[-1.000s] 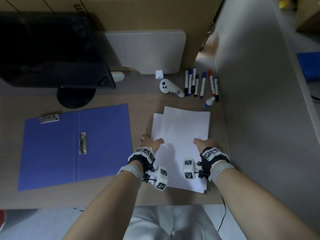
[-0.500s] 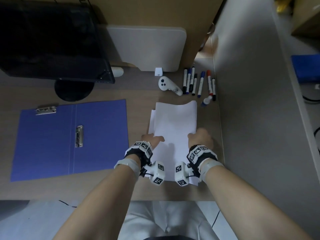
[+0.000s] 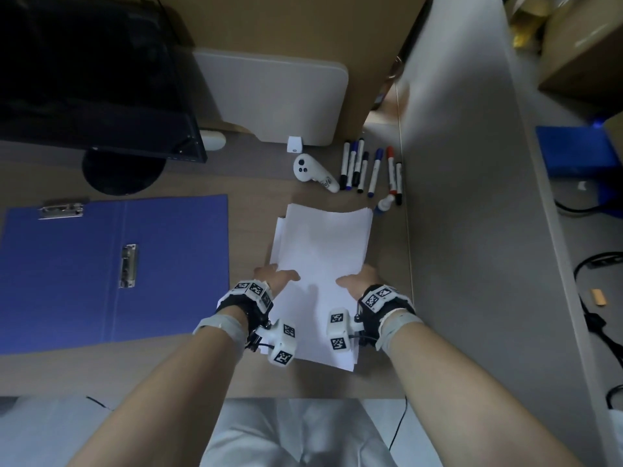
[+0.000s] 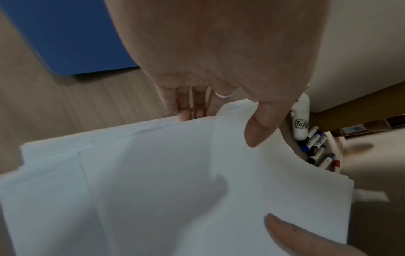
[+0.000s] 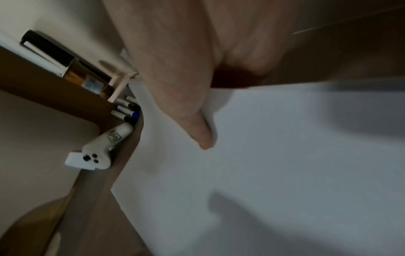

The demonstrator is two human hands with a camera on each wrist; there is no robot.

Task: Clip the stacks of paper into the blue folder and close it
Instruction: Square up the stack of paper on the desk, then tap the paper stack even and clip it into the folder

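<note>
The white paper stack (image 3: 323, 251) lies right of centre on the desk, its far edge bowed upward. My left hand (image 3: 276, 275) grips its left edge, thumb (image 4: 258, 131) on top and fingers (image 4: 186, 107) under the sheets. My right hand (image 3: 358, 280) grips the right edge, thumb (image 5: 197, 131) pressed on the paper (image 5: 285, 173). Some lower sheets (image 3: 278, 237) stick out at the left, offset from the top ones. The blue folder (image 3: 101, 264) lies open and flat at the left, with a metal clip (image 3: 128, 266) by its spine and another clip (image 3: 60, 210) at its top edge.
Several markers (image 3: 369, 170) and a white controller (image 3: 312, 171) lie just beyond the paper. A black monitor (image 3: 84, 79) on a round stand is at the back left. A grey partition wall (image 3: 472, 230) runs close along the right of the paper. The desk's front edge is near my forearms.
My right hand moved left and pushed the spread sheets into a narrower stack. Both hands now grip its sides, and the far end has bowed up off the desk.
</note>
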